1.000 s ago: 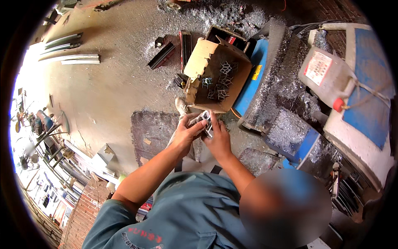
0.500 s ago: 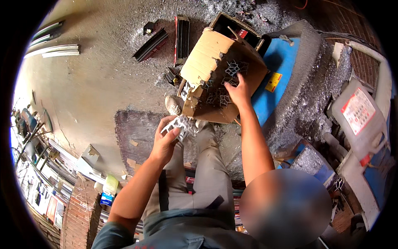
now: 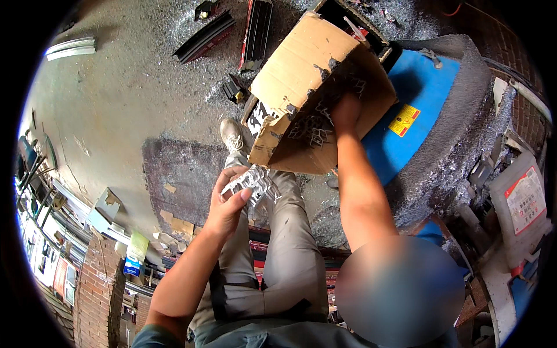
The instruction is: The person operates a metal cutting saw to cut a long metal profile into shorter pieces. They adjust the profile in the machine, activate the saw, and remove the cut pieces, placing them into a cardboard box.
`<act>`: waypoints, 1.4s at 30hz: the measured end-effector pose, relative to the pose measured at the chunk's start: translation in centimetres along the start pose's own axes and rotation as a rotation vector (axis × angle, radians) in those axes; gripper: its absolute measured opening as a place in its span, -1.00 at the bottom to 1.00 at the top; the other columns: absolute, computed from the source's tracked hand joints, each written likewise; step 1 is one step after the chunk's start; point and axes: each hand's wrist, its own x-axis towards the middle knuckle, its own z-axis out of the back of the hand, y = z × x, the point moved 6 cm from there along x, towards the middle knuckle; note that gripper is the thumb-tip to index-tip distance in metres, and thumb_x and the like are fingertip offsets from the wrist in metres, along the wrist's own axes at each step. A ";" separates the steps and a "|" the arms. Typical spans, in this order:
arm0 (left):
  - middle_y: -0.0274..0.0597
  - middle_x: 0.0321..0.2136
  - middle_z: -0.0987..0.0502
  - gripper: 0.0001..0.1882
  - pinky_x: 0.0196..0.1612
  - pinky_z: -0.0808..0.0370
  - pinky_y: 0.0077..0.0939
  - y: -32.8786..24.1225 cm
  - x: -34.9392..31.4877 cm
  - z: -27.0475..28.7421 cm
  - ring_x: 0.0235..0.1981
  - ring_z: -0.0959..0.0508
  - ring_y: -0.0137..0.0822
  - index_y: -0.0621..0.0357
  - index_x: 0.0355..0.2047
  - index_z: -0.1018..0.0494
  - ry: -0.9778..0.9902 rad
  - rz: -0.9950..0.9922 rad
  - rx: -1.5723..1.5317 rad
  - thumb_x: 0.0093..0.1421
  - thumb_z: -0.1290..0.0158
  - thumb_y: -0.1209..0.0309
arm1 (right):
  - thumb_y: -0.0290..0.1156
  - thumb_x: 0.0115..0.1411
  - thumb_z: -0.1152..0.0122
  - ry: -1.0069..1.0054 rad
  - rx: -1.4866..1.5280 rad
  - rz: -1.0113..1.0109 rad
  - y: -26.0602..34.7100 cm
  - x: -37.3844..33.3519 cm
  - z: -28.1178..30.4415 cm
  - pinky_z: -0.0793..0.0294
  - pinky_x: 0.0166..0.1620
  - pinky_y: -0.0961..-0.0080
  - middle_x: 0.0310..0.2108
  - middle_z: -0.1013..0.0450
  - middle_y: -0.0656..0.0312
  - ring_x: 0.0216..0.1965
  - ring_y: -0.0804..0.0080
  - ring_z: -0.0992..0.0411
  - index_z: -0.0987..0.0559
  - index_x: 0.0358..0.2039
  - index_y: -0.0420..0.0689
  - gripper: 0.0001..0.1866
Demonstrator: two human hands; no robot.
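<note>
My left hand (image 3: 228,204) is closed around a bunch of short, silvery cut metal profile pieces (image 3: 259,185), held just above my legs. Thumb and fingers press on the bunch's near left end. To the right of it a worn, tilted cardboard box (image 3: 295,62) opens toward me. My right hand (image 3: 346,111) reaches deep inside the box, among more openwork profile pieces (image 3: 312,130) lying in the shadow. Its fingers are dark and hidden, so what they touch does not show.
Beyond the box stands a dark bin (image 3: 360,23). A blue machine panel (image 3: 426,81) with a yellow label is on the right, metal shavings (image 3: 429,200) heaped beside it. Dark channel lengths (image 3: 204,37) lie on the floor at the upper left. A whitish jug (image 3: 518,200) stands at far right.
My right hand has gone deeper into the box, its fingers now out of sight. My left hand still holds the metal pieces. The view has shifted slightly.
</note>
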 end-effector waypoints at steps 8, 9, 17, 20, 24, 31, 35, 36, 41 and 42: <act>-0.21 -0.04 -0.53 -0.41 0.11 -0.42 -0.43 -0.6 1.5 -1.1 -0.02 -0.52 -0.38 0.17 0.12 -0.34 0.029 -0.021 0.113 0.10 -0.32 0.41 | -0.55 -0.02 -0.43 -0.133 0.662 -0.309 2.0 -4.4 4.0 -0.48 0.09 0.29 0.10 -0.46 -0.02 0.06 0.13 -0.47 -0.33 0.27 -0.21 -0.20; -0.21 -0.03 -0.53 -0.41 0.11 -0.42 -0.43 -0.6 1.6 -1.2 -0.02 -0.52 -0.38 0.16 0.12 -0.35 0.020 -0.017 0.130 0.10 -0.32 0.41 | -0.58 0.01 -0.40 -0.198 0.884 -0.370 2.0 -5.1 4.3 -0.48 0.07 0.33 0.09 -0.45 0.01 0.05 0.18 -0.46 -0.28 0.30 -0.20 -0.18; -0.24 0.00 -0.51 -0.34 0.11 -0.42 -0.47 -0.9 2.7 -2.7 -0.02 -0.51 -0.41 0.14 0.21 -0.36 0.018 -0.065 0.224 0.12 -0.34 0.33 | -0.49 0.18 -0.29 -0.215 1.700 -0.310 12.7 -12.5 15.7 -0.29 0.30 0.09 0.09 -0.36 0.12 0.17 0.06 -0.38 -0.17 0.34 -0.16 -0.25; -0.25 0.02 -0.53 -0.41 0.13 -0.41 -0.46 -0.9 2.9 -3.1 0.02 -0.51 -0.42 0.14 0.17 -0.42 0.089 0.025 0.263 0.14 -0.32 0.34 | -0.42 0.11 -0.37 -0.102 1.681 -0.109 17.3 -13.9 20.2 -0.31 0.29 0.01 0.12 -0.33 0.01 0.29 -0.08 -0.27 -0.14 0.34 -0.12 -0.16; -0.14 0.06 -0.50 -0.33 0.23 -0.37 -0.37 -1.3 2.4 -4.4 0.10 -0.49 -0.31 0.19 0.23 -0.34 0.225 0.046 0.246 0.14 -0.32 0.34 | -0.43 0.00 -0.47 0.030 1.579 0.059 19.6 -15.0 21.9 -0.31 0.28 0.07 0.18 -0.31 -0.12 0.26 0.03 -0.28 -0.21 0.29 -0.07 -0.14; -0.09 0.12 -0.46 -0.27 0.23 -0.37 -0.34 -1.0 2.3 -6.0 0.13 -0.47 -0.27 0.24 0.23 -0.33 0.358 -0.072 0.018 0.20 -0.24 0.04 | -0.21 -0.01 -0.59 -0.224 0.952 0.300 21.7 -16.3 22.9 -0.20 0.35 -0.01 0.26 -0.26 -0.09 0.33 -0.06 -0.17 -0.25 0.21 -0.06 -0.14; -0.05 0.15 -0.42 -0.13 0.28 -0.33 -0.29 -1.0 2.1 -7.0 0.16 -0.45 -0.22 0.27 0.28 -0.24 0.390 -0.156 -0.022 0.13 -0.28 -0.03 | 0.11 -0.04 -0.53 -0.279 0.651 0.285 23.0 -17.4 23.0 -0.10 0.34 -0.19 0.36 -0.16 -0.10 0.36 -0.22 -0.09 -0.28 0.27 -0.02 -0.03; -0.05 0.14 -0.43 -0.08 0.27 -0.35 -0.29 -1.2 2.2 -7.1 0.16 -0.46 -0.21 0.27 0.29 -0.20 0.345 -0.147 -0.024 0.07 -0.33 0.05 | 0.16 -0.05 -0.51 -0.241 0.584 0.290 23.2 -17.7 23.1 -0.07 0.35 -0.22 0.39 -0.06 -0.14 0.38 -0.27 -0.05 -0.27 0.32 -0.01 0.02; -0.11 0.08 -0.46 -0.16 0.24 -0.37 -0.29 -1.2 2.6 -5.4 0.11 -0.49 -0.23 0.26 0.29 -0.17 0.237 -0.033 -0.016 0.04 -0.29 0.35 | 0.32 0.06 -0.33 -0.285 0.698 0.352 20.7 -18.5 24.0 -0.03 0.36 -0.16 0.38 -0.02 -0.23 0.39 -0.19 -0.01 -0.39 0.26 -0.10 -0.07; -0.11 0.08 -0.46 -0.15 0.24 -0.37 -0.29 -1.4 2.7 -5.2 0.11 -0.49 -0.24 0.26 0.29 -0.17 0.247 -0.040 0.013 0.03 -0.30 0.35 | 0.22 0.10 -0.34 -0.348 0.727 0.190 19.2 -17.4 23.7 -0.08 0.35 -0.07 0.34 -0.11 -0.19 0.37 -0.13 -0.08 -0.41 0.24 -0.12 -0.14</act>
